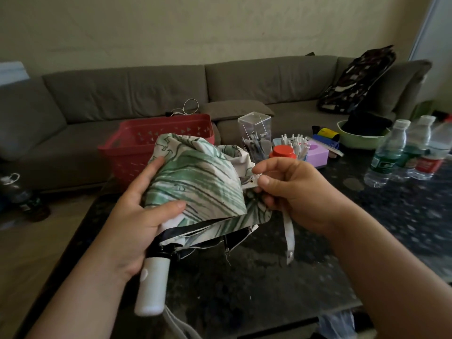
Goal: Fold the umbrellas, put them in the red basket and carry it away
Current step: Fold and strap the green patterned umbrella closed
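Far left of the frame, low: a dark bottle (23, 194) standing on the floor. Left of centre: left hand (137, 216) wrapped around the collapsed umbrella (195, 187), thumb pressed on the green-and-white canopy, fingers curled behind the bunched cloth. White handle (152, 285) of that umbrella pointing down toward the lower edge, just under the left palm. Behind, in the upper middle: red basket (137, 143) sitting at the far edge of the dark speckled table (269, 277), partly hidden by the canopy — nothing visible inside it. Right of centre: right hand (288, 192) pinching the canopy edge by the closure strap (288, 231), strap hanging loose down over the table. Both hands clamped on the same umbrella, close together, raised above the tabletop. Further right, at mid-height: clear plastic box (254, 128), red-capped jar (283, 152), a cluster of white pens (296, 143), green bowl (359, 140). Far right — three water bottles (389, 155) standing side by side. Grey sofa (146, 94) across the background.
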`<state>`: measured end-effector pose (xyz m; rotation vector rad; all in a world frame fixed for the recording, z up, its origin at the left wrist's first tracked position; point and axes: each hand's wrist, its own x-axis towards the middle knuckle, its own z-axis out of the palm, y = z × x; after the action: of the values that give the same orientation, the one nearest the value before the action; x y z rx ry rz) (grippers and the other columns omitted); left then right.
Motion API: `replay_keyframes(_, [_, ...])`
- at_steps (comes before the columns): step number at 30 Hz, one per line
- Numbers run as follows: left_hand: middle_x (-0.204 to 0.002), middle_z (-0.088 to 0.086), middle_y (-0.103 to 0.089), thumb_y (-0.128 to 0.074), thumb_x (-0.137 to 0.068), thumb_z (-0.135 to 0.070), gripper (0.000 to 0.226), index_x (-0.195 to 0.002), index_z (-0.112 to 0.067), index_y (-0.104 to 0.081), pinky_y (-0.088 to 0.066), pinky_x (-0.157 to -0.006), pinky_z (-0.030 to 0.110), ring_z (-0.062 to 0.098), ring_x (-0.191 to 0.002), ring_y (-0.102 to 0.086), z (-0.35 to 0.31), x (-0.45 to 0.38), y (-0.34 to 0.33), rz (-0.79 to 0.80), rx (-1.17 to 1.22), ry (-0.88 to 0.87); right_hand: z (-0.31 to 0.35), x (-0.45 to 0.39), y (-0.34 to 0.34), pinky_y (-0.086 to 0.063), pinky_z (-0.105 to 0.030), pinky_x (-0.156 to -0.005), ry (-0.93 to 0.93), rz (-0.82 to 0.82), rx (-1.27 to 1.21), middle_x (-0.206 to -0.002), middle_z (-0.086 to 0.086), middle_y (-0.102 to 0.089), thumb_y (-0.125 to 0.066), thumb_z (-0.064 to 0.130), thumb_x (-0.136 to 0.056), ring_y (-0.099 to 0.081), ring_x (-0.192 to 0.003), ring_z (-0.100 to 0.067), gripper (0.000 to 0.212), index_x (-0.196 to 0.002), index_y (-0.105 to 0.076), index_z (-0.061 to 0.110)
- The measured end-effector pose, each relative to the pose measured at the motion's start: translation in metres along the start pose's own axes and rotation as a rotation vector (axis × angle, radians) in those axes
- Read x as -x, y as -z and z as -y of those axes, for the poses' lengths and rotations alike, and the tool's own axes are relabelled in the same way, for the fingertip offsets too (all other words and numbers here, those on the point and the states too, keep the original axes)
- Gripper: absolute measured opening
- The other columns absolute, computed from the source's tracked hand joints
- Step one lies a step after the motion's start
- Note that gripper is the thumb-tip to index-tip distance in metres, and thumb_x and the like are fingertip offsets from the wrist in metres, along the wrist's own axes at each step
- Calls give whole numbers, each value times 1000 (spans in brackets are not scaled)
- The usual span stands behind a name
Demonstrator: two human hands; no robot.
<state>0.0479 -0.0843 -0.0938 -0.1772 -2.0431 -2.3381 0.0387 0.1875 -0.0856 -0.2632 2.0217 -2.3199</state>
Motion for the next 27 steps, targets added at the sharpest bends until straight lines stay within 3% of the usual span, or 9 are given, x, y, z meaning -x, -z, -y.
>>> replay_keyframes(8, [-116, 1, -80, -70, -79, 15, 87, -141, -45, -61, -65, -76, 33, 24, -104, -78, 2, 1, 1, 8, -18, -7, 3, 2, 8, -53, -30, -56, 18, 98, -57, -80, -17, -66, -65, 3, -85, -59, -59, -23, 19, -96, -75, 16])
replay_keyframes(14, [-125, -8, -76, -92, -65, -7, 96, -141, -51, -53, -60, -95, 31, 12, -114, -74, 12, 1, -6, 81, -209, 34, 43, 3, -20, -56, -38, -63, 92, 199, -113, -78, -13, -68, -65, 3, -82, -67, -65, -24, 17, -97, -69, 11])
replay_keyframes(17, [-133, -6, -72, -99, -60, -20, 98, -144, -46, -56, -57, -103, 42, 17, -118, -72, 21, 3, -16, 115, -307, 138, 51, -10, -52, -59, -37, -64, 157, 163, -148, -83, -12, -67, -63, -1, -91, -69, -71, -22, 15, -99, -67, 11])
replay_keyframes(19, [-122, 6, -77, -98, -57, -21, 86, -137, -21, -66, -60, -96, 47, 29, -111, -75, 29, 5, -19, 143, -316, 203, 46, -16, -65, -59, -42, -77, 146, 228, -154, -97, -12, -70, -61, 10, -100, -71, -92, -31, 15, -112, -68, 15])
replay_keyframes(22, [-93, 14, -81, -89, -61, 7, 47, -105, -3, -74, -65, -68, 34, 30, -86, -80, 37, 13, -21, 85, -143, 266, 39, -16, -62, -46, -61, -105, 56, 527, -320, -130, -4, -71, -53, 42, -98, -61, -130, -36, 49, -143, -54, 24])
replay_keyframes(23, [-97, 17, -81, -84, -63, 8, 44, -105, -3, -73, -64, -63, 30, 25, -81, -80, 37, 16, -21, 68, -100, 292, 38, -17, -57, -46, -62, -105, 58, 509, -383, -132, -4, -70, -50, 41, -99, -61, -132, -36, 48, -143, -54, 24])
replay_keyframes(25, [-122, 26, -74, -68, -80, 20, 25, -93, -1, -69, -57, -54, 17, 8, -66, -76, 39, 20, -17, 57, -29, 280, 36, -20, -47, -54, -54, -93, 89, 247, -294, -118, -7, -76, -54, 25, -103, -70, -115, -32, 27, -127, -65, 20])
replay_keyframes(26, [-121, 26, -74, -57, -89, 25, 32, -88, -6, -67, -53, -52, 11, 0, -61, -73, 40, 20, -14, 48, 5, 266, 34, -21, -42, -57, -47, -84, 108, 71, -142, -104, -7, -78, -57, 15, -103, -72, -99, -28, 18, -115, -70, 18])
replay_keyframes(27, [-102, 15, -81, -56, -93, 24, 36, -88, -10, -66, -51, -52, 9, -4, -65, -73, 40, 19, -15, 27, 19, 248, 29, -22, -37, -58, -41, -76, 112, -49, 50, -93, -7, -78, -61, 9, -102, -70, -85, -26, 14, -107, -72, 16])
